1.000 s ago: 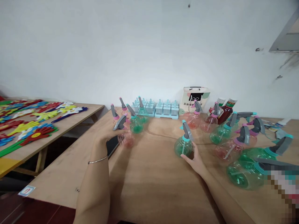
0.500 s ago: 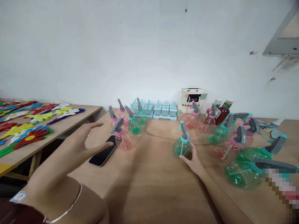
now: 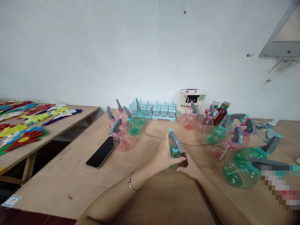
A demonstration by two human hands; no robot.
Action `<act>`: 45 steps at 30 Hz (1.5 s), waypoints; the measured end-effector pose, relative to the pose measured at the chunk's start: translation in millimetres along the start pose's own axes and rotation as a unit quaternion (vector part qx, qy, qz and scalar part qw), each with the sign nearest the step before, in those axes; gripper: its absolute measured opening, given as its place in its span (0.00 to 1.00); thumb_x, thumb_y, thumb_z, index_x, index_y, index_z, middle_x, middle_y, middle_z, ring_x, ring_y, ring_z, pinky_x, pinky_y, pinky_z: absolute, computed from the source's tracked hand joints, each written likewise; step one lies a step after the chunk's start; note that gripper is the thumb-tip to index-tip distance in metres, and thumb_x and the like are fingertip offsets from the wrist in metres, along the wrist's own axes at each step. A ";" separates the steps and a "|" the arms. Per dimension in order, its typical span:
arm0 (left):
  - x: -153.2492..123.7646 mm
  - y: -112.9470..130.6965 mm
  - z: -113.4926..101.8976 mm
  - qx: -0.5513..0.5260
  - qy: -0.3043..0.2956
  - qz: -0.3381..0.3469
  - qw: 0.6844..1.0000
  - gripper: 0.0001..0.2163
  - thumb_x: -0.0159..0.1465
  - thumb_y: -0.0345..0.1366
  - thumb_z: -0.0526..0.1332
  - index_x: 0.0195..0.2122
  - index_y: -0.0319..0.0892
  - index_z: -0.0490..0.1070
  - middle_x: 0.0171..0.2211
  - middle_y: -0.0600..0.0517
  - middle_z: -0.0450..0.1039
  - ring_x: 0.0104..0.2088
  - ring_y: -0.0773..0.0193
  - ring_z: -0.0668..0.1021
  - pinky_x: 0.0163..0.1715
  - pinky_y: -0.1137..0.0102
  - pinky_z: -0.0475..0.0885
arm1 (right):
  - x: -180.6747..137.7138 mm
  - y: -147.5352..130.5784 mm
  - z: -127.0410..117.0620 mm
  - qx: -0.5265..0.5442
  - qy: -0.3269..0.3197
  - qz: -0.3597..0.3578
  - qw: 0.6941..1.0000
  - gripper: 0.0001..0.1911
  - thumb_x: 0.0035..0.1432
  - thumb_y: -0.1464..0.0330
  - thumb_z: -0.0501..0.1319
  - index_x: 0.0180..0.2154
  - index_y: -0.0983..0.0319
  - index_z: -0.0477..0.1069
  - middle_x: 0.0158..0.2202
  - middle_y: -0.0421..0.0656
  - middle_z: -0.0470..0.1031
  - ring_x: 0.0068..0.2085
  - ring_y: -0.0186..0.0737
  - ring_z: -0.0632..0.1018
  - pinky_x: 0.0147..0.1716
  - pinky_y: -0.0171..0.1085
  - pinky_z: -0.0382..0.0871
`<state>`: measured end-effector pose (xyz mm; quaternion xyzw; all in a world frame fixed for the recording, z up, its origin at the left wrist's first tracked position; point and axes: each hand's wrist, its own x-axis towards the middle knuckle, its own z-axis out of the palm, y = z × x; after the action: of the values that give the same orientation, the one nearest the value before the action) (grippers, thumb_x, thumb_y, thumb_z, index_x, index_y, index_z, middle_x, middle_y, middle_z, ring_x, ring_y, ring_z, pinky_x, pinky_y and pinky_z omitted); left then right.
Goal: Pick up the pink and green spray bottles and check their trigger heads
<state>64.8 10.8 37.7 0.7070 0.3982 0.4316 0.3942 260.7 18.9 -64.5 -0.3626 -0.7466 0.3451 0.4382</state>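
A spray bottle (image 3: pixel 175 152) with a green body, teal collar and grey trigger head stands upright on the table in front of me. My left hand (image 3: pixel 165 156) wraps it from the left, thumb across its front and fingers up its far side. From the right, my right hand (image 3: pixel 192 167) grips the same bottle, its thumb low at the front. Most of the bottle's body is hidden behind my hands. Left of it stand several similar bottles, the nearest a pink spray bottle (image 3: pixel 122 142). A black phone (image 3: pixel 101 152) lies flat beside that one.
On the right are more spray bottles, some lying tilted, such as a green one (image 3: pixel 240 175). Blue ice-pop moulds (image 3: pixel 164 112), a printed paper bag (image 3: pixel 190 104) and dark red bottles (image 3: pixel 221 114) line the wall. Colourful hand-shaped items (image 3: pixel 27 139) cover a side table.
My left hand has moved right, from over the phone onto the green spray bottle. My right hand stays on the bottle, which has shifted slightly left and nearer.
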 end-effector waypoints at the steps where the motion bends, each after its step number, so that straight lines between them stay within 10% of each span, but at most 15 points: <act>1: -0.7 -4.8 2.3 0.000 0.016 0.004 1.000 0.53 0.51 0.45 0.73 0.70 0.46 0.39 0.69 0.36 0.48 0.69 0.41 0.53 0.66 0.47 0.50 | 0.8 0.1 -1.5 -0.008 -0.009 -0.023 1.000 0.40 0.51 0.43 0.64 0.60 0.54 0.63 0.61 0.50 0.68 0.62 0.57 0.69 0.61 0.56 0.62; 10: -1.9 -14.3 -6.0 0.000 -0.015 0.042 0.999 0.35 0.56 0.35 0.67 0.63 0.44 0.53 0.60 0.39 0.64 0.56 0.51 0.72 0.55 0.57 0.68 | 67.6 39.7 -15.6 -0.117 0.371 0.046 0.920 0.36 0.58 0.47 0.58 0.60 0.61 0.56 0.61 0.55 0.63 0.63 0.53 0.65 0.63 0.57 0.56; 16: 2.1 -25.8 -6.0 -0.028 0.008 0.045 0.999 0.28 0.55 0.36 0.67 0.56 0.44 0.63 0.53 0.44 0.70 0.50 0.57 0.76 0.48 0.63 0.72 | 128.1 68.6 -39.0 -0.226 0.457 0.076 0.857 0.43 0.55 0.48 0.59 0.62 0.69 0.51 0.63 0.65 0.58 0.65 0.60 0.59 0.62 0.59 0.54; 29: 8.5 -6.5 -39.5 -0.203 -0.082 -0.032 0.975 0.23 0.54 0.46 0.69 0.47 0.39 0.73 0.32 0.47 0.79 0.33 0.61 0.79 0.34 0.69 0.71 | 145.3 82.8 -51.2 -0.256 0.450 0.113 0.848 0.46 0.50 0.54 0.66 0.62 0.71 0.52 0.61 0.65 0.62 0.62 0.62 0.65 0.60 0.56 0.58; 39: 7.5 -7.0 -43.1 -0.368 -0.073 -0.012 0.927 0.28 0.54 0.46 0.67 0.54 0.40 0.71 0.46 0.41 0.78 0.31 0.58 0.81 0.26 0.69 0.72 | 52.7 53.0 -28.5 -0.279 0.392 0.108 0.870 0.48 0.40 0.43 0.66 0.54 0.67 0.61 0.49 0.59 0.67 0.54 0.65 0.68 0.54 0.62 0.62; 45: 4.5 -0.8 -44.9 -0.385 -0.078 -0.019 0.919 0.23 0.53 0.44 0.67 0.47 0.38 0.73 0.37 0.43 0.80 0.31 0.57 0.81 0.30 0.68 0.73 | 5.5 30.9 -24.9 -0.148 0.291 0.080 0.942 0.45 0.39 0.49 0.71 0.52 0.59 0.53 0.51 0.54 0.67 0.51 0.55 0.75 0.51 0.56 0.71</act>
<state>24.5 24.8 52.5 0.5242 0.1828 0.4876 0.6739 288.6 43.8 -78.6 -0.5669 -0.5976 0.1439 0.5484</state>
